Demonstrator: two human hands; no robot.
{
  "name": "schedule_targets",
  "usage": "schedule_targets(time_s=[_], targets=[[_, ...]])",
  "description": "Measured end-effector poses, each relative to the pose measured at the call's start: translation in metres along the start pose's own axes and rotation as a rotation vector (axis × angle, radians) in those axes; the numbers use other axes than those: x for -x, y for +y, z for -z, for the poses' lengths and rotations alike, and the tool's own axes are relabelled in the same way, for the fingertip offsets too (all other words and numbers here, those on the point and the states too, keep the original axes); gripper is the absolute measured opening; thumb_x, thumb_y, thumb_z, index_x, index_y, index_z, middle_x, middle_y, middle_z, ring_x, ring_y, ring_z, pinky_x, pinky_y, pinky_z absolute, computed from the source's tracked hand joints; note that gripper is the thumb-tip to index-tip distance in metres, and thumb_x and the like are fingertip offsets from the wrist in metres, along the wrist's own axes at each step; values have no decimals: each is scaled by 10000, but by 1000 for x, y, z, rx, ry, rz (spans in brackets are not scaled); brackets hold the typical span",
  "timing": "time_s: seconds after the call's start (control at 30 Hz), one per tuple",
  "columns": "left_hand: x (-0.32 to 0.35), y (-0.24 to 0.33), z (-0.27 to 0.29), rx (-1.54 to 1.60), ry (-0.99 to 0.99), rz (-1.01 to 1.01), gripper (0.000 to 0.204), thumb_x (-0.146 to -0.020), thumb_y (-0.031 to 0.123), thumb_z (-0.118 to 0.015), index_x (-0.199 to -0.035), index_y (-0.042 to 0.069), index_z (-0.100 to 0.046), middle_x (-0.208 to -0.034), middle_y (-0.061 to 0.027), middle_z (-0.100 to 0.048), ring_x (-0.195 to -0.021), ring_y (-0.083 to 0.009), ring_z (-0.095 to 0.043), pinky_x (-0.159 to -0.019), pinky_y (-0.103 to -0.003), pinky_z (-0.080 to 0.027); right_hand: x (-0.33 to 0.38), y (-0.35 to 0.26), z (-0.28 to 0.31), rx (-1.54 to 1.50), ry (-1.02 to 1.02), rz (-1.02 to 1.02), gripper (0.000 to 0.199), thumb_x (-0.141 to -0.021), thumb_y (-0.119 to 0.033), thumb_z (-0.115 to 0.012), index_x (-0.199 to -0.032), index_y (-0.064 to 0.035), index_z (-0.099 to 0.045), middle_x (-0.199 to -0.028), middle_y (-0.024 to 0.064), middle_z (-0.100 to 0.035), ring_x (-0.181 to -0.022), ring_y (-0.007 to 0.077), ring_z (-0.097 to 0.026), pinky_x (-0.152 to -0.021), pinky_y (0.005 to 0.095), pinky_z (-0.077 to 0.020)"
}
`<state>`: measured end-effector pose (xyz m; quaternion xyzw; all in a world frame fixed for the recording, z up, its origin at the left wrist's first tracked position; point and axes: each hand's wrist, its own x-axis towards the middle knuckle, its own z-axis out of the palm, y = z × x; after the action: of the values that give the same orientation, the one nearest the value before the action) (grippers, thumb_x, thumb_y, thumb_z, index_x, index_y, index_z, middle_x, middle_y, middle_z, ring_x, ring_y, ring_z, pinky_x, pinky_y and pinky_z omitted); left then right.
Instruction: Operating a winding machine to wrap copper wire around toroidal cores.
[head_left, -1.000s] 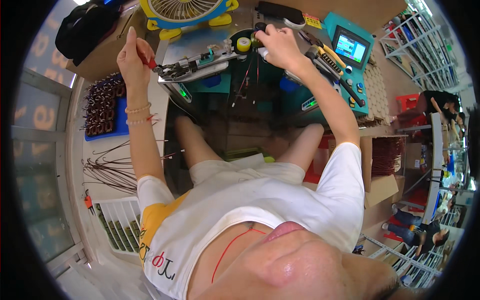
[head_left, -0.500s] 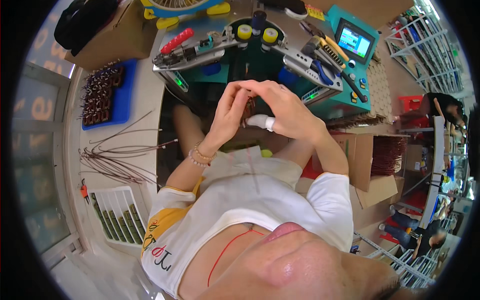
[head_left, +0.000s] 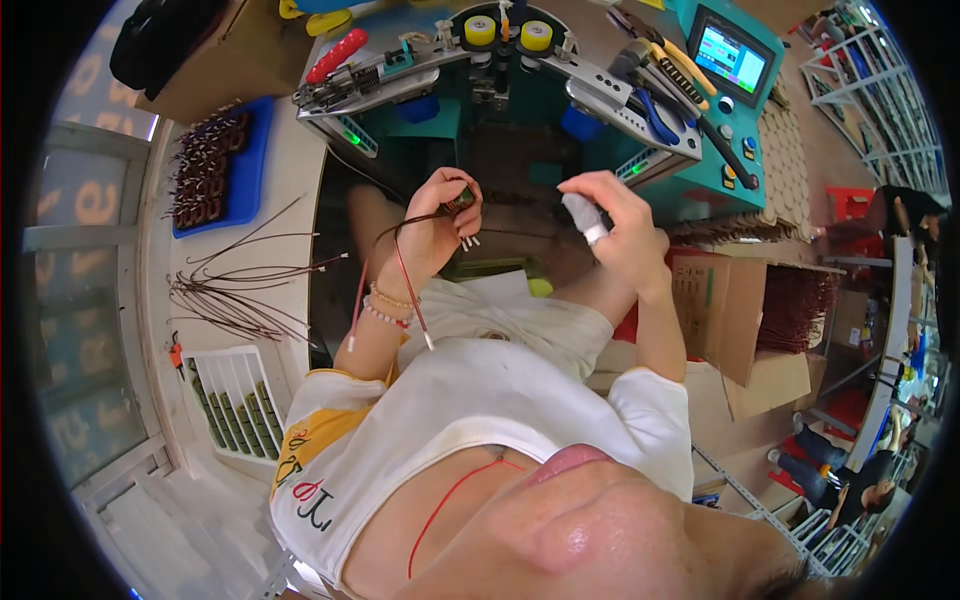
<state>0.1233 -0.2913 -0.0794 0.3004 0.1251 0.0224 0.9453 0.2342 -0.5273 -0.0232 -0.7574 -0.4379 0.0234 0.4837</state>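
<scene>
Left hand (head_left: 432,228) pinching wired coil (head_left: 460,201); right hand (head_left: 625,228) loosely curled, apparently empty; free gap between, machine (head_left: 610,92) edge beyond. White table (head_left: 293,185), left; metal rack (head_left: 872,100), right.

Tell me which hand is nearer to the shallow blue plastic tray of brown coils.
Left. The left hand, holding a small greenish wire-wound coil, is right of the tray; the right hand is farther right, past the left one.

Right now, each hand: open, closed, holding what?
Left hand: closed, holding a small wired coil.
Right hand: open, fingers loosely bent, nothing visible in its grip.
</scene>
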Motion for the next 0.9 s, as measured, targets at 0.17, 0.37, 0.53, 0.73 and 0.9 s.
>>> schedule_targets(time_s=[0.17,0.37,0.53,0.73,0.9], targets=[[9,-12,6,-50,57,70,120,-907,149,-558,-972,49,-540,-884,-107,-584,-575,-113,-367,-505,-245,-317,10,6,-30,-115,-23,-48,369,-744,109,-597,-1083,-29,-643,-1038,143,-644,-947,331,-637,-827,360,-516],[11,-27,17,7,70,113,105,-912,149,-548,-967,61,-539,-887,-115,-592,-565,-110,-367,-482,-240,-313,-42,12,-56,-234,111,-68,389,-910,-3,-644,-1282,-47,-540,-1264,97,-618,-952,176,-660,-782,298,-535],[23,-27,20,-30,153,121,133,-909,169,-539,-985,60,-538,-882,-123,-584,-563,-115,-368,-481,-240,-315,-114,38,-94,-28,211,97,525,-895,-82,-696,-1276,-67,-336,-1632,170,-198,-919,291,-692,-733,367,-560],[40,-21,38,-49,306,129,110,-911,129,-538,-1003,68,-529,-881,-103,-586,-595,-119,-394,-530,-259,-334,-160,63,-119,56,373,125,474,-847,-47,-645,-1211,-54,-341,-1607,239,-203,-862,471,-666,-641,494,-575],[35,-21,40,-50,364,128,116,-913,136,-548,-1007,70,-530,-878,-99,-587,-594,-117,-395,-532,-257,-334,-164,66,-122,453,371,106,462,-863,-89,-619,-1246,-29,-368,-1617,246,-176,-609,352,-688,-474,405,-550]])
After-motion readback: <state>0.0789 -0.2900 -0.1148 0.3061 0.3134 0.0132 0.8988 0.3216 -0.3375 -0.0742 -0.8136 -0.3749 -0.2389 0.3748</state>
